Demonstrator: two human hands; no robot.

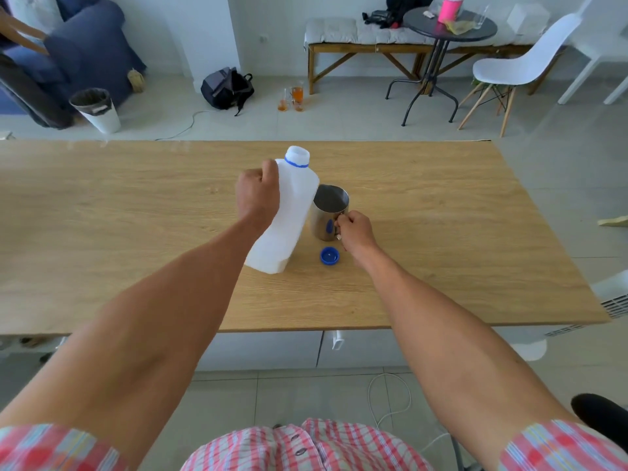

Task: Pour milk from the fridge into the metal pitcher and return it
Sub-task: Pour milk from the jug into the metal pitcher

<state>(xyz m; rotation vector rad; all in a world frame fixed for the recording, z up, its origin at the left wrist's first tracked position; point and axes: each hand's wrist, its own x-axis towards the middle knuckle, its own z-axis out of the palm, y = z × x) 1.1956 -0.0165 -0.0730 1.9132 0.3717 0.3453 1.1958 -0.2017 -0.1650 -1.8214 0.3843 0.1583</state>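
Note:
A white plastic milk bottle (285, 215) with a blue neck ring stands uncapped near the middle of the wooden table (136, 232), tilted with its mouth leaning away and to the right. My left hand (256, 195) grips its handle side. Right beside it is the metal pitcher (328, 207), upright, its inside looking empty. My right hand (356, 232) holds the pitcher's handle. The bottle's blue cap (329, 255) lies upside down on the table just in front of the pitcher.
Beyond the table's far edge lie a backpack (226, 88), a white bin (98, 110) and glasses on the floor. A bench, a round black table (448, 23) and a white chair (516, 66) stand at the back right.

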